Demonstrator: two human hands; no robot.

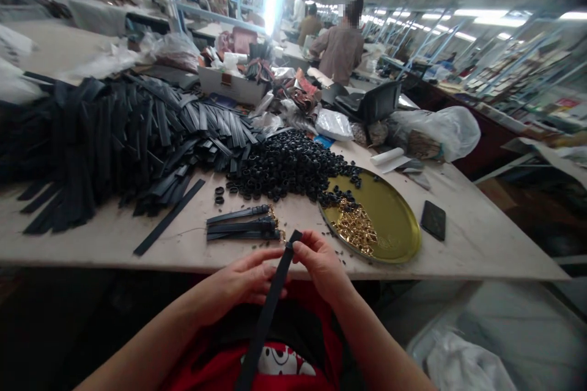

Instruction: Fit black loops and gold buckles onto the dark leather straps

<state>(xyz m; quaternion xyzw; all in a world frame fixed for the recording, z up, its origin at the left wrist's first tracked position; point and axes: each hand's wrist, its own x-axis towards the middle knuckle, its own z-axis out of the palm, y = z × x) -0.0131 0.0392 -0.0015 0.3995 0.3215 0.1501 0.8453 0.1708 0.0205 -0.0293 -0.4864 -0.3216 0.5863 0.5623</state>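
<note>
A long black strap (271, 305) slants from my lap up to the table's front edge, with a small black loop around it near its upper end. My right hand (318, 259) pinches the strap by that loop with thumb and fingers. On the other side, my left hand (250, 278) steadies the strap, its index finger reaching to the loop and its other fingers partly behind the strap. Just beyond lie several finished-looking straps (241, 224) with gold clasps (274, 215). Behind them spreads a heap of small black loops (284, 165).
A gold round tray (398, 220) holds gold metal clasps (355, 229) and some black loops. To its right lies a phone (433, 220). A large pile of black straps (128, 134) covers the left side. Plastic bags (447, 131) stand behind; a person (342, 52) works farther back.
</note>
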